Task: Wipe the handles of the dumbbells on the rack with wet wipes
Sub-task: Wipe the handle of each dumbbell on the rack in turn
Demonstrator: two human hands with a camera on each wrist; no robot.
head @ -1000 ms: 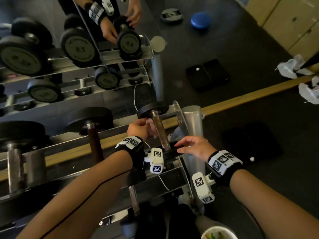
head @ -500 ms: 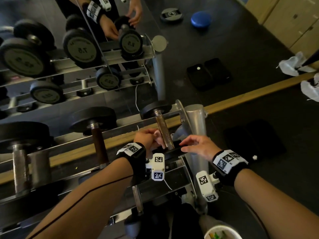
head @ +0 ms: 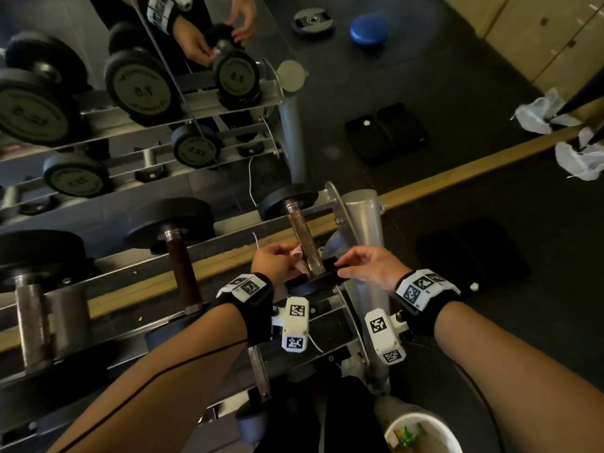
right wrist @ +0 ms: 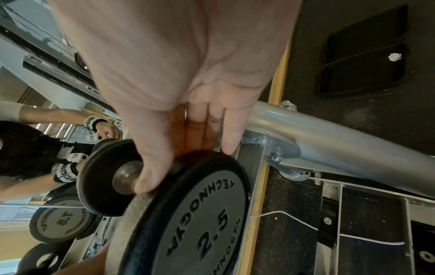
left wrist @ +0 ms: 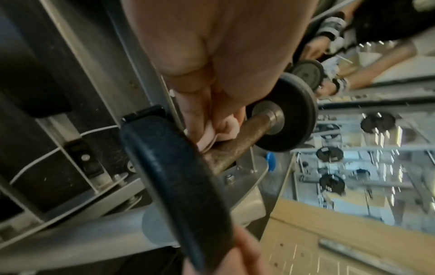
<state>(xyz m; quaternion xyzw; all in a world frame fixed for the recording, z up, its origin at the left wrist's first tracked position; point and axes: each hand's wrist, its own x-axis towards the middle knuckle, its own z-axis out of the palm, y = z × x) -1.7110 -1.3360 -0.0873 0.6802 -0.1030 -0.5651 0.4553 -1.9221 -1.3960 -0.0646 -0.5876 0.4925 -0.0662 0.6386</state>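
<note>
Item: 2.5 dumbbell (head: 302, 237), right end of top rack (head: 362, 217) shelf.
Left hand (head: 274, 263): pinches a crumpled wipe (left wrist: 221, 130) against the near end of the handle (left wrist: 237, 147).
Right hand (head: 369, 266): fingers and thumb clasp the near plate (right wrist: 202, 214), steadying.
Progress: wiping under way; handle looks rusty, wetness hard to judge. Larger dumbbells (head: 176, 253) to the left probably remain.

Three dumbbells on the top rail — one small dumbbell (head: 302, 238) mid-frame, one dark-handled dumbbell (head: 178, 256) left of it, one thick dumbbell (head: 32, 302) at far left. Two hands — left hand (head: 276, 263), right hand (head: 369, 264). One wipe (head: 299, 256).
</note>
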